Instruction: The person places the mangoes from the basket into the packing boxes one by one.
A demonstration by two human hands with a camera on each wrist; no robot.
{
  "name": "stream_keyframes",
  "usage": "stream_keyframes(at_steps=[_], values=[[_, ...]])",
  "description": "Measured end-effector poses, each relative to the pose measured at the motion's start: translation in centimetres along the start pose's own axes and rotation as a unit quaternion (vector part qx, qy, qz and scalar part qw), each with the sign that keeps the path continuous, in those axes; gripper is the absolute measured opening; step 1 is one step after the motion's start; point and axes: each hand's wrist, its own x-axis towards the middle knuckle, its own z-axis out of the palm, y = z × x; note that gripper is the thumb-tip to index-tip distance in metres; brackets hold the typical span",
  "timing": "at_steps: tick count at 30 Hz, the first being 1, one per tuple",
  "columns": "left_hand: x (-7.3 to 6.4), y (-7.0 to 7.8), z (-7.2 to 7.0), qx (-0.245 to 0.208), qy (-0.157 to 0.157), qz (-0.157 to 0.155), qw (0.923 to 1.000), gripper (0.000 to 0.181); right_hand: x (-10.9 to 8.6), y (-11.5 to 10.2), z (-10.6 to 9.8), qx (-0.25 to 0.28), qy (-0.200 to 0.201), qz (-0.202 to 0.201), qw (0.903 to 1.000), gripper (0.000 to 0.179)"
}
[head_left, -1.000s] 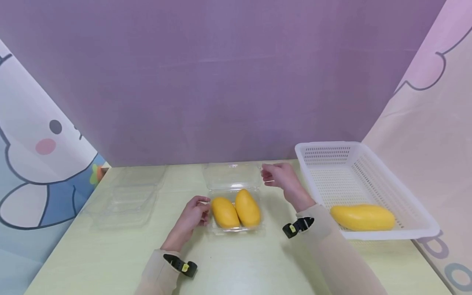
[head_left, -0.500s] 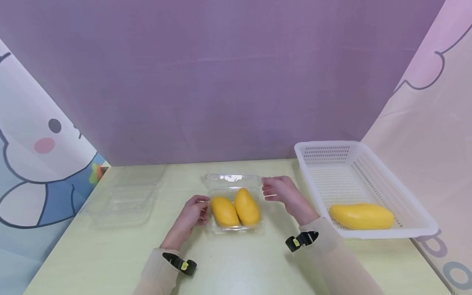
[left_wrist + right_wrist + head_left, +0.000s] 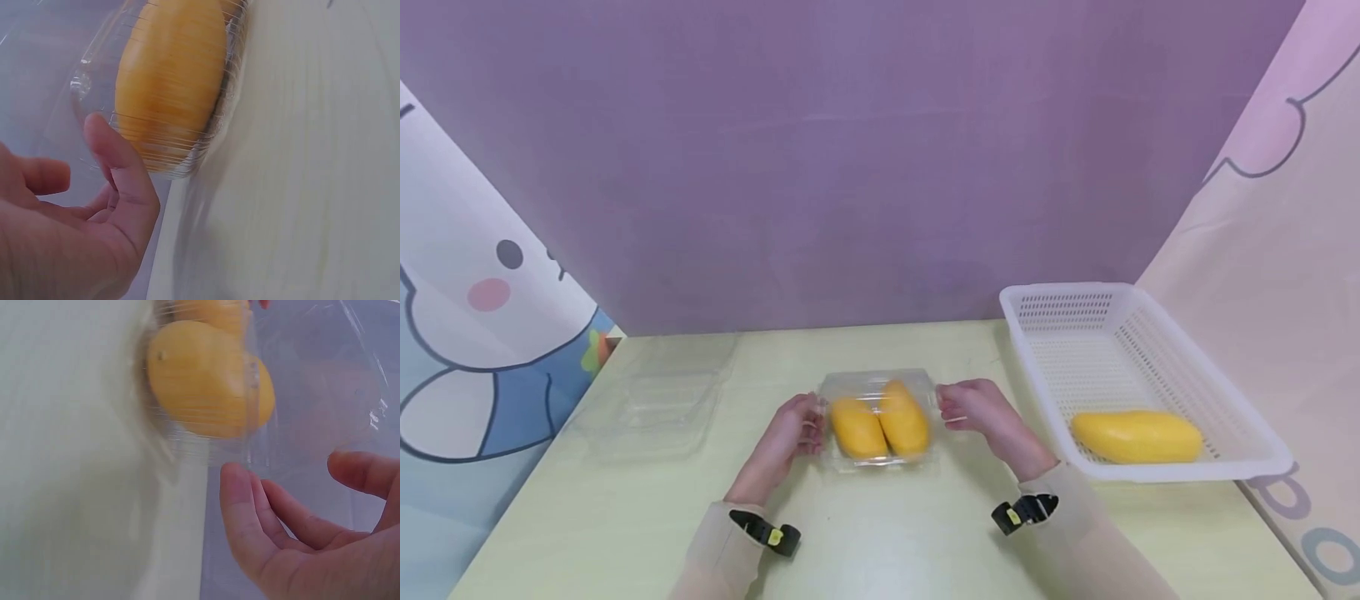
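Note:
Two yellow mangoes, a left one (image 3: 857, 432) and a right one (image 3: 906, 421), lie side by side in a clear plastic clamshell box (image 3: 880, 465) at the middle of the table. The box's hinged lid (image 3: 874, 382) leans over them, tilted and not flat. At the box's left side is my left hand (image 3: 790, 429); in the left wrist view a fingertip (image 3: 99, 128) reaches the clear wall, with the thumb apart. My right hand (image 3: 988, 412) is at the lid's right edge. The right wrist view has its thumb (image 3: 356, 469) beside the lid, apart from its extended fingers.
To the right stands a white perforated basket (image 3: 1071, 350) holding one long yellow mango (image 3: 1137, 437). Empty clear clamshell boxes (image 3: 662, 400) stand at the table's left. A purple panel (image 3: 880, 167) rises behind the table (image 3: 880, 542).
The lid has swung from lying back behind the box, up and forward over the mangoes. My right hand has moved toward me alongside it. The left hand has stayed by the box.

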Motion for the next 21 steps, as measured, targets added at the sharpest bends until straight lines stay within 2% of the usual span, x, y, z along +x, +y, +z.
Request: stream_keyframes(at_steps=[3,6,13,21], values=[[0.0,0.0,-0.1,-0.001,-0.002,-0.003,1.0000,0.048,0.0,0.6,0.1,-0.003,-0.004,0.006,1.0000,0.036],[0.1,0.0,-0.2,-0.001,-0.007,-0.003,1.0000,0.051,0.1,1.0,0.2,0.001,-0.008,0.012,0.9999,0.037],[0.0,0.0,-0.3,0.002,-0.015,-0.002,0.9999,0.039,0.0,1.8,0.4,0.015,-0.023,0.014,0.9995,0.032],[-0.2,-0.1,-0.4,0.015,-0.015,0.008,0.9997,0.035,-0.1,2.4,0.4,0.021,-0.039,0.002,0.9990,0.030]])
